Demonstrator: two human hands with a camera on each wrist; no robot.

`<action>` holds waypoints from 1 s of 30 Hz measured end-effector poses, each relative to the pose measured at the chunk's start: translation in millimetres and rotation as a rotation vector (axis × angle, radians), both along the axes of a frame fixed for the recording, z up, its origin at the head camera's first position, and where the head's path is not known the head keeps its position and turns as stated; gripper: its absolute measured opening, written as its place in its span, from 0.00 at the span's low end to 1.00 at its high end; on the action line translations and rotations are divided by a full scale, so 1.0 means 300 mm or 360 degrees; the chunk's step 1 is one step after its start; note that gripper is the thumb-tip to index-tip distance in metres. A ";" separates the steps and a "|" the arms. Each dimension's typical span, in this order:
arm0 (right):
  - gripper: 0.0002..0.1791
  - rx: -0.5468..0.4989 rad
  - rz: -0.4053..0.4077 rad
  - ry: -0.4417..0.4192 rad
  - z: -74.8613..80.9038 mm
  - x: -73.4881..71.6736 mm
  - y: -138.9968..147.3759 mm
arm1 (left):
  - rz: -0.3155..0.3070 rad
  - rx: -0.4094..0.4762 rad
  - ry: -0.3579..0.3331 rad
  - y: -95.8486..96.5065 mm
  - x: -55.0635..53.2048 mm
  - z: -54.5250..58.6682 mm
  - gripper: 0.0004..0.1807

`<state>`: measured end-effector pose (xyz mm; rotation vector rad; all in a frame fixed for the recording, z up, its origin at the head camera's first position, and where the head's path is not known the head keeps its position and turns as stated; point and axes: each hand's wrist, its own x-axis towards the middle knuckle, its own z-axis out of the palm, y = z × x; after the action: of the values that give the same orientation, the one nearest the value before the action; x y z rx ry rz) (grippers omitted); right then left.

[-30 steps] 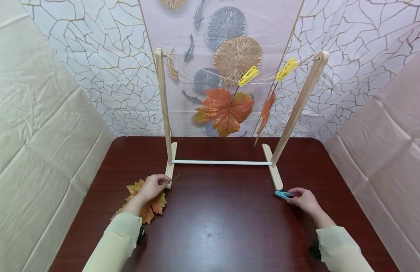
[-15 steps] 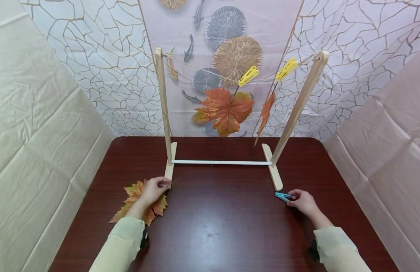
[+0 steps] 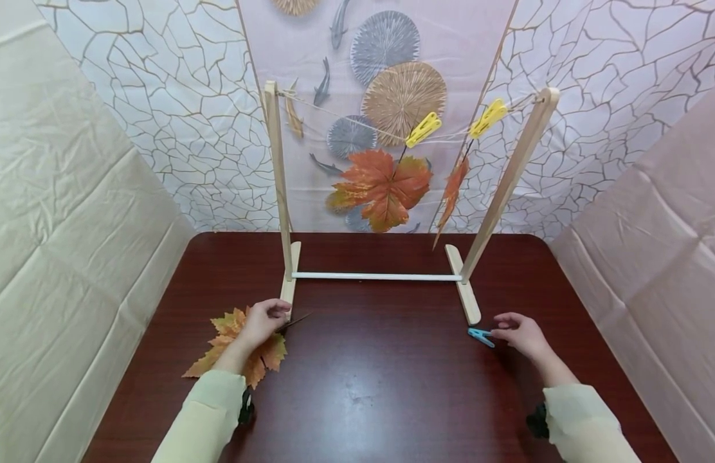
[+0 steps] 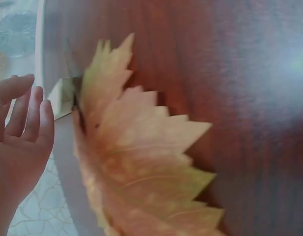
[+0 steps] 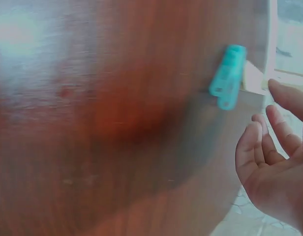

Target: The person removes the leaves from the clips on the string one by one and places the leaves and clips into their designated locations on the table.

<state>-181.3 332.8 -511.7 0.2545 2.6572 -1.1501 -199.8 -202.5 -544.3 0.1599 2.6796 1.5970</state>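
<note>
we noted left hand (image 3: 263,325) loose near orange leaf (image 4: 136,152), right hand (image 3: 522,335) loose beside blue clothespin (image 5: 230,76), neither gripping; judged hasty pinch could skid clothespin or bend leaf.

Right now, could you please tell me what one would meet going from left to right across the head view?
Unclipped leaf, broad hanging leaf, narrow hanging leaf, blue clothespin, right hand.
</note>
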 end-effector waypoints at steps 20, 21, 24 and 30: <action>0.12 -0.0678 0.0096 0.0246 0.284 -0.083 0.026 | -0.0133 0.0215 0.0115 0.053 -0.100 0.263 0.17; 0.12 -0.0705 0.0103 0.0249 0.295 -0.087 0.024 | -0.0139 0.0206 0.0124 0.059 -0.107 0.274 0.18; 0.12 -0.0815 0.0126 0.0261 0.330 -0.098 0.014 | -0.0156 0.0215 0.0124 0.080 -0.129 0.307 0.18; 0.11 -0.0981 0.0156 0.0294 0.401 -0.129 -0.015 | -0.0134 0.0262 0.0107 0.125 -0.165 0.378 0.19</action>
<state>-220.1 328.2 -391.3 -0.0978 2.2692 -1.9495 -249.3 -164.8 -431.0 0.3301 2.5480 1.8162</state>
